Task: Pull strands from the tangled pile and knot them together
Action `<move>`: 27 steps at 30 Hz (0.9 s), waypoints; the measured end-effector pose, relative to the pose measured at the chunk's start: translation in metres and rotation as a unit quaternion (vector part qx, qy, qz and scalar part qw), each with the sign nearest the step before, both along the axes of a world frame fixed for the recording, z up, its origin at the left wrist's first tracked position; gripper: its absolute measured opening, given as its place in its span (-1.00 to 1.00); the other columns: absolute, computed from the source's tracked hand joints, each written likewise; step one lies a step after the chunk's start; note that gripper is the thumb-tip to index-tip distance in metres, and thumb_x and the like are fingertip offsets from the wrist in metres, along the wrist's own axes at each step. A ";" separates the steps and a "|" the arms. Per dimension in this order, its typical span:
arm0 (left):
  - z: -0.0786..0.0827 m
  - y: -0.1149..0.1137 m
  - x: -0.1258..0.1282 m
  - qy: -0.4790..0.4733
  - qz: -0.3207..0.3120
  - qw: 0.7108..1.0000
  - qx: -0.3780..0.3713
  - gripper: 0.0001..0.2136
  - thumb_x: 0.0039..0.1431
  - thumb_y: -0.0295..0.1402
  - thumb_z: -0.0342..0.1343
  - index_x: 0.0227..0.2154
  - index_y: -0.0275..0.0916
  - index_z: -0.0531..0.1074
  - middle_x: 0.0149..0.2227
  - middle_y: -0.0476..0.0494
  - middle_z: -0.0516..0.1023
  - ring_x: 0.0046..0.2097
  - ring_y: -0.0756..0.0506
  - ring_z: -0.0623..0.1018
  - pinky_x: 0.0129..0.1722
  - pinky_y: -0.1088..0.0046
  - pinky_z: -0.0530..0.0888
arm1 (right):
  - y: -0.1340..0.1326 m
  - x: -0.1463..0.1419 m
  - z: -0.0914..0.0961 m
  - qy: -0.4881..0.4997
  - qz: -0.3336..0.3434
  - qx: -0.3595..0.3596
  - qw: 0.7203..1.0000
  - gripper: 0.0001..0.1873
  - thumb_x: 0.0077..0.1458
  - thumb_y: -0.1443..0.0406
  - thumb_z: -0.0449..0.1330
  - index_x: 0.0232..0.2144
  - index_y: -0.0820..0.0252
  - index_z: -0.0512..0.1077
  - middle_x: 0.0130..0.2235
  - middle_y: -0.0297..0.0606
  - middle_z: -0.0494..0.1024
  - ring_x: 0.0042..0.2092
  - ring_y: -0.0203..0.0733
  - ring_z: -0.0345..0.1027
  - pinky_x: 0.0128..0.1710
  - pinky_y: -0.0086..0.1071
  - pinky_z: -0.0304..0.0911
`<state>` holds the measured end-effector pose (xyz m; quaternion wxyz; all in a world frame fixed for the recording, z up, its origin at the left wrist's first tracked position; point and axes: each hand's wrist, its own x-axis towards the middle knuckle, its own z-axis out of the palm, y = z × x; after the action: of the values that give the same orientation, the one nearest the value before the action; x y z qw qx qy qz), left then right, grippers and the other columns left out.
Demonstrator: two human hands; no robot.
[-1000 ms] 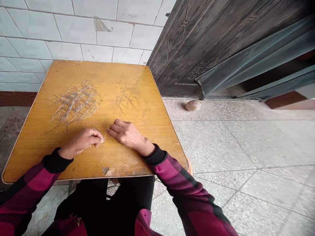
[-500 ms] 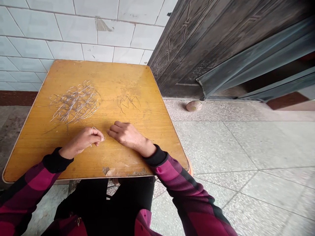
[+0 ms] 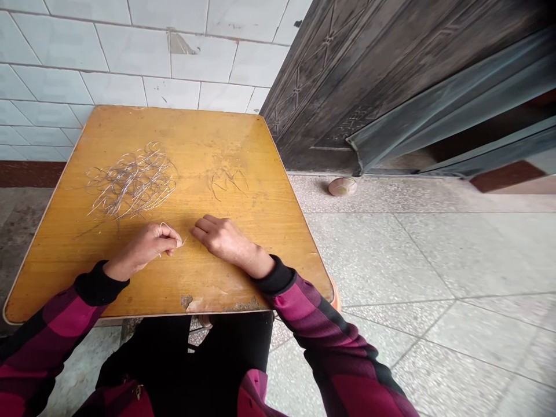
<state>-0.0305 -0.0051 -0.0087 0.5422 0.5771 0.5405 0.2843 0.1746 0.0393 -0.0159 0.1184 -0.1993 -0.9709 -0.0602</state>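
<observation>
My left hand rests on the yellow wooden table, fingers pinched on a thin bent wire that loops over the knuckles. My right hand lies a little to the right of it, fingers curled loosely on the tabletop, its fingertips close to the wire's free end; whether it holds anything I cannot tell. A tangled pile of thin silver wires lies beyond the left hand. A few darker bent wires lie beyond the right hand.
The table stands against a white tiled wall. To the right are a dark carved door and a tiled floor. A small round object lies on the floor by the door. The table's near edge is chipped.
Both hands have barely shifted, staying close together on the table with the wire still pinched in the left hand.
</observation>
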 end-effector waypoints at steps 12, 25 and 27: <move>-0.006 0.001 -0.002 0.012 -0.034 0.999 0.028 -0.88 -0.12 -0.41 0.01 -0.66 -0.26 0.39 -0.57 -0.01 0.40 -0.49 0.02 0.35 -0.42 0.46 0.28 | -0.005 -0.017 -0.015 0.303 -0.122 -0.400 0.856 -0.85 0.08 0.39 0.06 -0.36 0.29 0.43 -0.46 -0.29 0.46 -0.48 -0.36 0.33 -0.47 -0.47 0.24; -0.006 0.002 -0.001 -0.014 -0.020 1.000 0.007 -0.89 -0.12 -0.39 0.06 -0.64 -0.26 0.42 -0.58 0.00 0.42 -0.51 0.03 0.38 -0.44 0.47 0.31 | -0.002 -0.023 -0.015 0.454 -0.134 -0.678 0.563 -0.74 -0.14 0.25 0.32 -0.39 0.27 0.40 -0.51 -0.40 0.48 -0.59 -0.47 0.25 -0.63 -0.54 0.32; -0.005 0.002 -0.001 -0.019 -0.025 0.999 0.008 -0.89 -0.10 -0.39 0.07 -0.65 -0.26 0.43 -0.58 0.01 0.42 -0.52 0.03 0.38 -0.44 0.47 0.30 | -0.004 -0.024 -0.014 0.460 -0.129 -0.671 0.566 -0.74 -0.13 0.25 0.33 -0.39 0.27 0.40 -0.49 -0.40 0.48 -0.58 -0.47 0.27 -0.62 -0.54 0.34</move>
<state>-0.0312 -0.0032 -0.0141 0.5545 0.5893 0.5135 0.2856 0.1505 0.0352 -0.0298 0.3726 -0.3456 -0.5101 0.6940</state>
